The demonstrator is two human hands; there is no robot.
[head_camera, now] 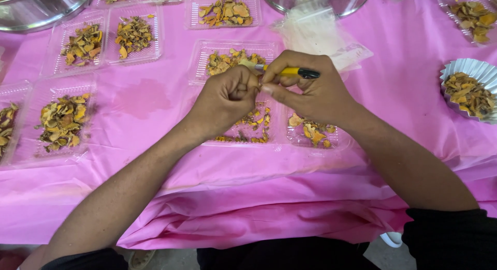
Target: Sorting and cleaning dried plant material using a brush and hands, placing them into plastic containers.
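yellow knife (290, 71) gripped in right hand (310, 91).

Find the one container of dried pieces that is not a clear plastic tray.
The white fluted paper cup at the right edge; all others are flat clear trays.

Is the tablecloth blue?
No, the tablecloth under the clear trays of yellow-orange dried pieces is bright pink.

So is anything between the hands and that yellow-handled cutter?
Nothing visible. The right hand already grips the yellow-handled cutter, and the left hand is closed right against its blade end, above a clear tray of dried slices.
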